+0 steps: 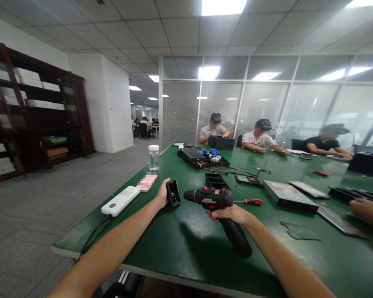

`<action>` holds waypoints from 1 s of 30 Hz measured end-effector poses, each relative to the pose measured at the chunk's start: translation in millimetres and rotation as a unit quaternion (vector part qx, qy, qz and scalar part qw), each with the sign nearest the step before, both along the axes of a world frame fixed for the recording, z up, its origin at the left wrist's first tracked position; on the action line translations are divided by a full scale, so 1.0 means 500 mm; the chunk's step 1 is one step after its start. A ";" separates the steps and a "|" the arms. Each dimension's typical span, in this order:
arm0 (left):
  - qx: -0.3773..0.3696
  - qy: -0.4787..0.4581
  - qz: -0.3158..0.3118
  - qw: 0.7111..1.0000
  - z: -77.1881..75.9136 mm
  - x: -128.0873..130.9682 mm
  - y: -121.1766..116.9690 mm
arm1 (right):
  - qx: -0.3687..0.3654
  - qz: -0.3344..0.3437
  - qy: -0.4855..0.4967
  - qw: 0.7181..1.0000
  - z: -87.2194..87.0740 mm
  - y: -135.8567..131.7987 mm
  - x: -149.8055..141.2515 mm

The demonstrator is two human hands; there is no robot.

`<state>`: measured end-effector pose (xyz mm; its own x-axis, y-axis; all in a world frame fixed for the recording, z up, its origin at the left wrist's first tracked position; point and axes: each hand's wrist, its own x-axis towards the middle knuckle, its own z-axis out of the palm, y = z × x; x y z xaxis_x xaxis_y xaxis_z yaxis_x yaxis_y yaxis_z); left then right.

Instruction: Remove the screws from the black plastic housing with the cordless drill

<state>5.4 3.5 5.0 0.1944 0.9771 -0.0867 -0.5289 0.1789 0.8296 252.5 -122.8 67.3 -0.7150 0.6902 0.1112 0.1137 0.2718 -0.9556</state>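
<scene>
My left hand (163, 193) grips a small black open box-shaped housing (174, 198) by its left side, tilted up off the green table (136, 244). In my right hand (228, 214) is a black cordless drill (209, 198) with red buttons, its fingers wrapped round the handle. The drill points left, and its bit reaches toward the inside of the housing. Whether the bit touches a screw there is too small to tell. Behind the drill lies a black compartmented tray (216, 181). An orange-handled screwdriver (253, 202) rests just right of the drill.
To the left stand a white power bank (120, 200) with a cable and a clear jar (153, 158). A silver disc drive (289, 196), an opened device (248, 179) and a clear sheet (299, 231) lie rightward. A co-worker's hand (365, 209) is at the right edge; several people sit beyond.
</scene>
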 end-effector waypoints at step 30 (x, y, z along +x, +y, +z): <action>-0.021 0.000 0.004 1.000 0.011 0.002 -0.013 | -0.047 0.019 0.086 0.995 -0.018 0.010 0.000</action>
<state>6.2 -2.8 10.6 0.1862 0.9743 -0.1269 -0.5313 0.2084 0.8211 252.5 -117.6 58.2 -0.7163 0.6768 0.1700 -0.0613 0.1817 -0.9814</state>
